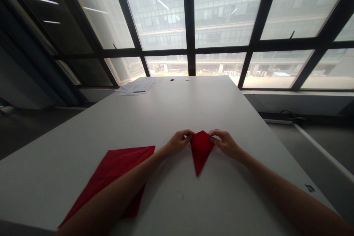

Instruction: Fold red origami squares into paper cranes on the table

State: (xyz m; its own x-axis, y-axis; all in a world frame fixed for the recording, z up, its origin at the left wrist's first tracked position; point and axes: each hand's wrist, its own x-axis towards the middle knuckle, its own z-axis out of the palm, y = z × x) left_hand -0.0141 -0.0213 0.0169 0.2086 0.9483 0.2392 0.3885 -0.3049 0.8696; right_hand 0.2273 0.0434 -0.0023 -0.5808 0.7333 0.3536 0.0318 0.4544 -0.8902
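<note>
A small red cloth (pixel 200 151), folded into a narrow triangle with its tip toward me, lies on the white table (pixel 177 110). My left hand (pixel 179 141) pinches its upper left corner with closed fingers. My right hand (pixel 224 142) pinches its upper right corner the same way. A larger red cloth (pixel 116 169) lies flat to the left, partly under my left forearm.
A stack of white papers (pixel 136 87) sits at the table's far left corner, and two small dark spots (pixel 172 80) mark the far edge. Large windows with dark frames stand behind the table. Floor drops away on both sides.
</note>
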